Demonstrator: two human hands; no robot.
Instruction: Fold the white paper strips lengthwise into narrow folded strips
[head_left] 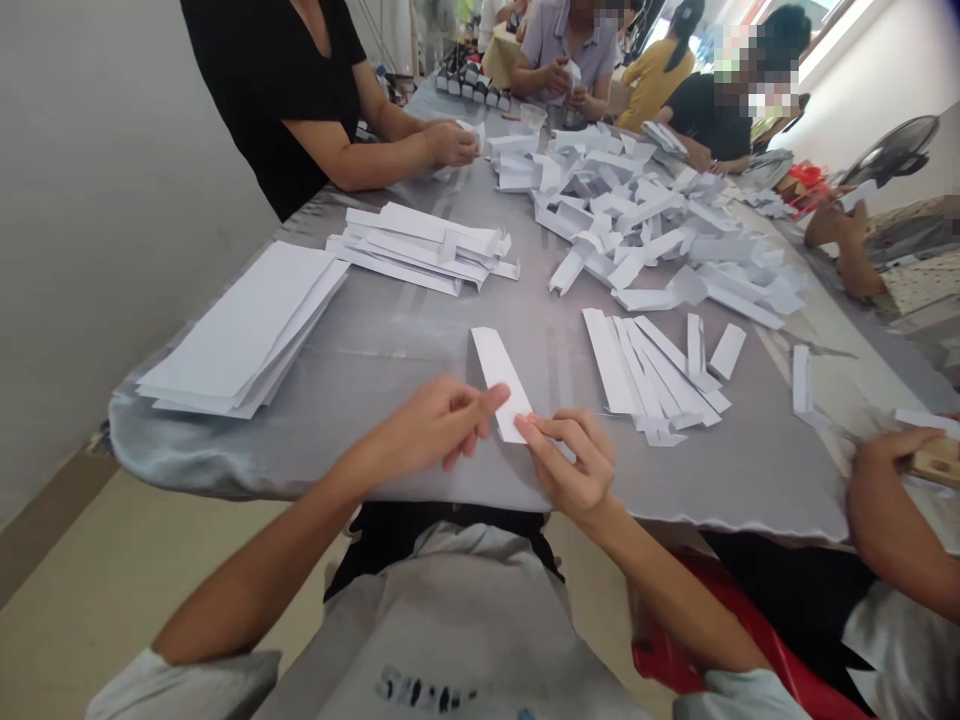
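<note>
A narrow white folded paper strip [495, 365] is tilted above the near part of the table. My right hand [574, 460] pinches its lower end between thumb and fingertips. From the left, my left hand [442, 420] reaches over with one digit extended across the strip's face. Its other fingers are loosely bent beside the strip's left edge and do not visibly grip it. Right of my hands lies a fanned group of folded paper strips [649, 380]. Beyond my left hand is a pile of flat-folded paper pieces [420, 245].
A stack of white sheets [247, 320] lies at left on the grey tablecloth [390, 400]. A large heap of folded paper pieces [622, 210] covers the far middle. Co-workers sit around the table; one person's arm [900, 520] is close on my right. A fan [892, 150] stands behind.
</note>
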